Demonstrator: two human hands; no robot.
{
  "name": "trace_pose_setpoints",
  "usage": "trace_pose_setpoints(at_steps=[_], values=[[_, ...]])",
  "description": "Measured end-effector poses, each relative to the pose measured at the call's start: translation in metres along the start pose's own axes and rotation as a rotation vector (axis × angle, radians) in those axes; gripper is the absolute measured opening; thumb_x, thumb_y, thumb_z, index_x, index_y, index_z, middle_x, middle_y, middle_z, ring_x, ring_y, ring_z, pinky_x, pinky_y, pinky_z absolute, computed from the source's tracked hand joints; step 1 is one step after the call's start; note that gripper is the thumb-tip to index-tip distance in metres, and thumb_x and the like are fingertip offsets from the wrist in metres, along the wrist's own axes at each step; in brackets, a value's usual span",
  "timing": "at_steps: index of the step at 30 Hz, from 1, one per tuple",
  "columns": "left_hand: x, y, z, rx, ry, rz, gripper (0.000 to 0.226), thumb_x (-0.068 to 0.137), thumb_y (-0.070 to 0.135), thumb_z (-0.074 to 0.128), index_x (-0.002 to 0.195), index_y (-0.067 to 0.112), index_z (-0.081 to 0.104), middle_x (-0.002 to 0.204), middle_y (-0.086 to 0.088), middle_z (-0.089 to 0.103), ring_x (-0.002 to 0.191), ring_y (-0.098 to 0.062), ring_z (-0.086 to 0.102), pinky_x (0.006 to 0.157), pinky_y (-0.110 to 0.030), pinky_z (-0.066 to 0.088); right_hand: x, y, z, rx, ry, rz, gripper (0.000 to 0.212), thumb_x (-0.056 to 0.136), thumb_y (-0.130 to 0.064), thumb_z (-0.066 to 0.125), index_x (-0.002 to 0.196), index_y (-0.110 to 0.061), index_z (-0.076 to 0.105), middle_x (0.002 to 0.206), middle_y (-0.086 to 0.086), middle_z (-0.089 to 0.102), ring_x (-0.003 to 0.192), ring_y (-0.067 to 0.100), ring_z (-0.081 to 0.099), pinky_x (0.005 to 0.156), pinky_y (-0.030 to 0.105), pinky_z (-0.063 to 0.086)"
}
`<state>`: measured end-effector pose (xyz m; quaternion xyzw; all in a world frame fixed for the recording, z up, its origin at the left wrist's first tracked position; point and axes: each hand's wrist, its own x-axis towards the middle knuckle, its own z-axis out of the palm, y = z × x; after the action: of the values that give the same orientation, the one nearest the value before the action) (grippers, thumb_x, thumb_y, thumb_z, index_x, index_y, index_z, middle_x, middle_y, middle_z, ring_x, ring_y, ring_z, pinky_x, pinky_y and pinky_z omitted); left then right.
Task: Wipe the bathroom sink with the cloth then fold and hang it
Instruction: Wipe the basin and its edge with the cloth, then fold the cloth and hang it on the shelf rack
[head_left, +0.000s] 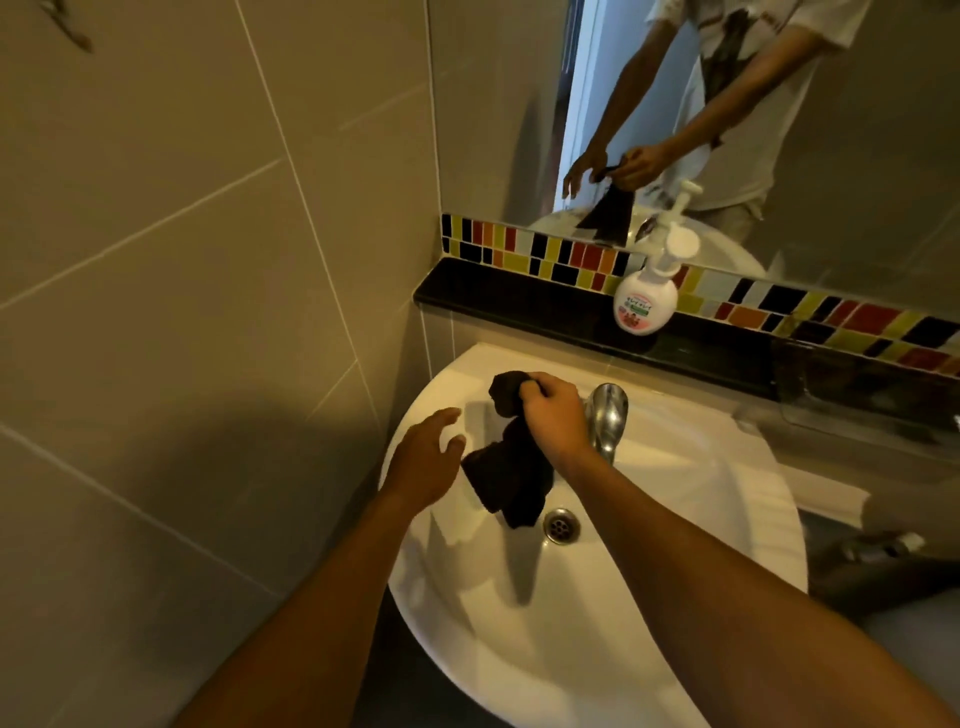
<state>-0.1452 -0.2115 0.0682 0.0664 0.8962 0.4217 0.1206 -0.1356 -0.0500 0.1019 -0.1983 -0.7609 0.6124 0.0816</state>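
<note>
— Forearms (311, 623) stretch over the sink (701, 545). What's my grip?
— My right hand (553, 410) pinches the bunched dark cloth (511, 478) by its top. It dangles above the basin beside the tap (605, 410). My left hand (426, 457) is spread, holding nothing, just beside it.
— Advice?
— I'd catch a lower corner with the left and pull the cloth flat first.

Dark brown cloth (511, 467) over a white sink (675, 519); chrome tap (605, 415); white soap bottle (647, 296); black ledge (519, 299); red, yellow, black and white mosaic tiles (545, 254); beige wall tiles (182, 260).
</note>
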Motion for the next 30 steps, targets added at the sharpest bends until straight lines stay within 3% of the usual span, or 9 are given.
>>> trace_pose_setpoints(at_steps=[5, 12, 17, 19, 22, 25, 27, 30], values=[[-0.021, 0.053, -0.004, -0.125, -0.048, 0.112, 0.04, 0.091, 0.01, 0.056, 0.13, 0.019, 0.052, 0.132, -0.002, 0.056, 0.123, -0.02, 0.05, 0.098, -0.028, 0.038, -0.023, -0.036, -0.03, -0.023, -0.051, -0.074, 0.02, 0.092, -0.029, 0.059, 0.103, -0.015, 0.067, 0.095, 0.003, 0.068, 0.089, 0.015, 0.064, 0.073, 0.023, 0.048], [-0.057, 0.133, 0.001, -0.385, -0.188, 0.222, 0.034, 0.092, 0.019, 0.056, 0.126, 0.016, 0.056, 0.111, 0.003, 0.062, 0.101, -0.006, 0.057, 0.087, -0.019, 0.04, -0.052, -0.069, -0.104, -0.008, -0.149, -0.128, 0.013, 0.093, -0.015, 0.055, 0.103, -0.017, 0.063, 0.093, -0.001, 0.064, 0.087, 0.01, 0.061, 0.069, 0.018, 0.047], [-0.066, 0.177, 0.017, -0.357, -0.074, 0.302, 0.022, 0.092, 0.026, 0.057, 0.109, 0.014, 0.064, 0.095, 0.0, 0.067, 0.086, -0.006, 0.064, 0.074, -0.018, 0.046, -0.068, -0.08, -0.17, -0.103, -0.165, -0.169, 0.013, 0.091, -0.012, 0.055, 0.095, -0.019, 0.065, 0.1, 0.007, 0.066, 0.097, 0.02, 0.064, 0.078, 0.029, 0.053], [-0.07, 0.196, 0.026, -0.319, -0.076, 0.356, 0.017, 0.092, 0.023, 0.057, 0.104, 0.013, 0.064, 0.09, 0.0, 0.067, 0.083, -0.006, 0.064, 0.071, -0.016, 0.046, -0.075, -0.085, -0.196, -0.134, -0.186, -0.178, 0.015, 0.088, -0.009, 0.057, 0.093, -0.021, 0.064, 0.095, 0.009, 0.066, 0.096, 0.024, 0.065, 0.085, 0.041, 0.056], [-0.071, 0.225, 0.036, -0.279, -0.084, 0.442, 0.012, 0.09, 0.022, 0.06, 0.098, 0.015, 0.066, 0.086, -0.001, 0.067, 0.082, -0.008, 0.065, 0.071, -0.019, 0.05, -0.085, -0.096, -0.226, -0.178, -0.257, -0.194, 0.023, 0.088, -0.02, 0.064, 0.111, -0.019, 0.061, 0.1, 0.009, 0.07, 0.097, 0.022, 0.068, 0.087, 0.042, 0.056], [-0.074, 0.258, 0.047, -0.243, -0.141, 0.533, 0.013, 0.089, 0.024, 0.063, 0.097, 0.016, 0.067, 0.089, -0.005, 0.069, 0.084, -0.014, 0.066, 0.076, -0.026, 0.054, -0.094, -0.111, -0.258, -0.328, -0.18, -0.294, 0.019, 0.089, -0.026, 0.064, 0.106, -0.018, 0.065, 0.1, 0.005, 0.069, 0.094, 0.018, 0.067, 0.084, 0.035, 0.055], [-0.076, 0.272, 0.053, -0.24, -0.184, 0.55, 0.012, 0.089, 0.023, 0.062, 0.098, 0.015, 0.066, 0.083, -0.003, 0.066, 0.077, -0.01, 0.064, 0.071, -0.023, 0.053, -0.094, -0.118, -0.276, -0.42, -0.106, -0.346, 0.012, 0.092, -0.019, 0.059, 0.102, -0.018, 0.066, 0.098, 0.004, 0.067, 0.093, 0.02, 0.063, 0.085, 0.037, 0.053], [-0.082, 0.284, 0.069, -0.234, -0.251, 0.57, 0.007, 0.088, 0.017, 0.062, 0.095, 0.016, 0.063, 0.077, -0.005, 0.061, 0.07, -0.009, 0.059, 0.07, -0.023, 0.052, -0.095, -0.122, -0.299, -0.437, -0.043, -0.326, 0.017, 0.096, -0.015, 0.052, 0.103, -0.017, 0.067, 0.1, 0.01, 0.068, 0.093, 0.027, 0.064, 0.087, 0.044, 0.054]])
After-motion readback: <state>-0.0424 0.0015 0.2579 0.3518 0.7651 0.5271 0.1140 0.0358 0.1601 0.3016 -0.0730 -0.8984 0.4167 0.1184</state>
